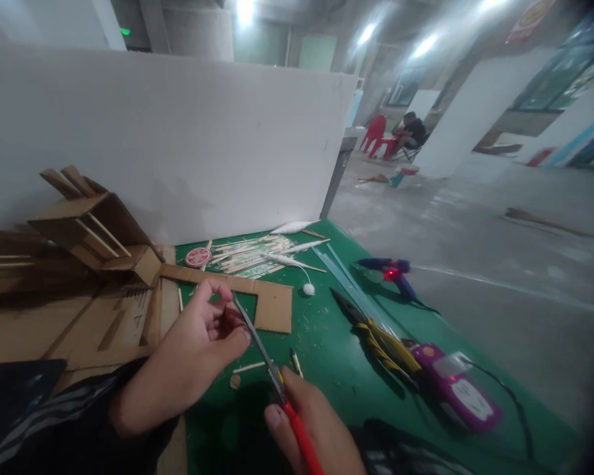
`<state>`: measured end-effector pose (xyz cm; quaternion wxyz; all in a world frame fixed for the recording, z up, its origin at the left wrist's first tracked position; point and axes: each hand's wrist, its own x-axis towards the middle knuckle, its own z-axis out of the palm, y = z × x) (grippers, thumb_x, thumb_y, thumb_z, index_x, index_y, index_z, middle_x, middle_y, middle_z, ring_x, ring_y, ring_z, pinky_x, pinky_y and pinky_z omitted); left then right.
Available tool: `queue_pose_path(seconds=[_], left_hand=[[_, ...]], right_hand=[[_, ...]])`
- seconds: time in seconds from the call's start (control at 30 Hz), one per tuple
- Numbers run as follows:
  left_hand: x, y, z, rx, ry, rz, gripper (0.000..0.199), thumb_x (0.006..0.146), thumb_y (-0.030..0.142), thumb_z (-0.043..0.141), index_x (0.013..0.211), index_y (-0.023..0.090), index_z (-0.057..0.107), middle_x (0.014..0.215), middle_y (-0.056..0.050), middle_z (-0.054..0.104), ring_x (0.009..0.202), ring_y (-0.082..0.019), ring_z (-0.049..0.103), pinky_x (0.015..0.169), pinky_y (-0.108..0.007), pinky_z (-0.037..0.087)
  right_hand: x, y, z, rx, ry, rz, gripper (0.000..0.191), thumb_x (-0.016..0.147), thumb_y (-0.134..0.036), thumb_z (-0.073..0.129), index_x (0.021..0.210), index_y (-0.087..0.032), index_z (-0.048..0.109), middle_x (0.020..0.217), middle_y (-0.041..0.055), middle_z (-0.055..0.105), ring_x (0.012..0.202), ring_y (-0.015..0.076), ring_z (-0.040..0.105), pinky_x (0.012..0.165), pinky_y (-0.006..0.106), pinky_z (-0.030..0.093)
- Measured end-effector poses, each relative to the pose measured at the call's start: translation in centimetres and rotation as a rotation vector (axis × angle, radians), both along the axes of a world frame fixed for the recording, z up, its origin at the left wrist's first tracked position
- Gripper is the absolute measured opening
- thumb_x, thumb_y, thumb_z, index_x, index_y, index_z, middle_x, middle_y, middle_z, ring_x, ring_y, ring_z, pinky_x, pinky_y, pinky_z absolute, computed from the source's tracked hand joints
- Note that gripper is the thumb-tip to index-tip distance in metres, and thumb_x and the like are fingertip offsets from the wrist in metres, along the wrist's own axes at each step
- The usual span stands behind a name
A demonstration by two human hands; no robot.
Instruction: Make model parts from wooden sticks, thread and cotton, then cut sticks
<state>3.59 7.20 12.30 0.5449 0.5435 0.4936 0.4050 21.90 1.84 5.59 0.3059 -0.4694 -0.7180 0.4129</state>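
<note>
Red-handled scissors [299, 432] are held in my right hand [321, 415], their blades pointing up and left. The blade tips reach the curled fingers of my left hand [202, 343]. Those fingers are bent toward the thumb, and what they hold, if anything, is too small to make out. Behind my hands lies a flat cardboard piece [276, 307] on the green table [327, 359]. A short wooden stick [249, 367], a small round wooden disc [235, 381] and a pen [296, 363] lie between my hands.
A cardboard structure [94, 231] stands at left. Thin sticks [250, 254], a red round container [198, 256] and a white ball [309, 289] lie behind. Pliers [386, 346], a glue gun [389, 270] and a purple power strip [455, 389] are at right. A person [412, 130] sits far off.
</note>
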Motion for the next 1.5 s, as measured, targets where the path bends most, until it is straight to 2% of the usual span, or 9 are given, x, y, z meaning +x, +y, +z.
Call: queue_pose_path(seconds=[0.13, 0.33, 0.43, 0.8, 1.5], left_hand=[[-0.3, 0.1, 0.3, -0.003, 0.038, -0.015, 0.037, 0.074, 0.015, 0.066, 0.093, 0.025, 0.036, 0.069, 0.01, 0.057, 0.062, -0.008, 0.054, 0.056, -0.017, 0.042], [-0.6, 0.2, 0.3, -0.042, -0.053, -0.091, 0.041, 0.076, 0.02, 0.067, 0.096, 0.026, 0.032, 0.076, 0.007, 0.06, 0.065, -0.011, 0.06, 0.062, -0.024, 0.049], [-0.7, 0.3, 0.3, -0.039, -0.038, -0.11, 0.04, 0.078, 0.021, 0.066, 0.096, 0.026, 0.031, 0.076, 0.007, 0.062, 0.065, -0.011, 0.061, 0.062, -0.023, 0.049], [-0.9, 0.3, 0.9, -0.055, 0.003, -0.124, 0.039, 0.079, 0.021, 0.067, 0.096, 0.025, 0.032, 0.076, 0.006, 0.063, 0.067, -0.012, 0.063, 0.063, -0.026, 0.051], [-1.4, 0.7, 0.9, -0.085, 0.019, -0.122, 0.042, 0.076, 0.021, 0.068, 0.098, 0.025, 0.032, 0.079, 0.005, 0.063, 0.065, -0.012, 0.063, 0.065, -0.028, 0.051]], right_hand=[[-0.1, -0.1, 0.0, -0.023, -0.007, -0.01, 0.039, 0.092, -0.052, 0.042, 0.085, -0.019, 0.06, 0.072, 0.0024, 0.057, 0.065, 0.0168, 0.054, 0.063, 0.025, 0.046], [-0.1, -0.2, 0.0, -0.034, -0.02, -0.015, 0.039, 0.092, -0.052, 0.041, 0.086, -0.018, 0.059, 0.073, 0.0028, 0.057, 0.065, 0.0166, 0.053, 0.062, 0.025, 0.044], [0.0, -0.1, 0.0, -0.04, -0.03, -0.003, 0.04, 0.092, -0.053, 0.04, 0.085, -0.018, 0.059, 0.071, 0.0025, 0.056, 0.065, 0.0167, 0.053, 0.063, 0.026, 0.044], [0.0, -0.1, -0.4, -0.023, -0.031, -0.01, 0.04, 0.093, -0.052, 0.041, 0.085, -0.018, 0.058, 0.073, 0.0023, 0.057, 0.063, 0.0152, 0.052, 0.06, 0.024, 0.043], [-0.1, -0.1, -0.3, -0.057, -0.04, 0.005, 0.042, 0.093, -0.055, 0.041, 0.084, -0.018, 0.059, 0.073, 0.0027, 0.059, 0.063, 0.0149, 0.052, 0.058, 0.023, 0.042]])
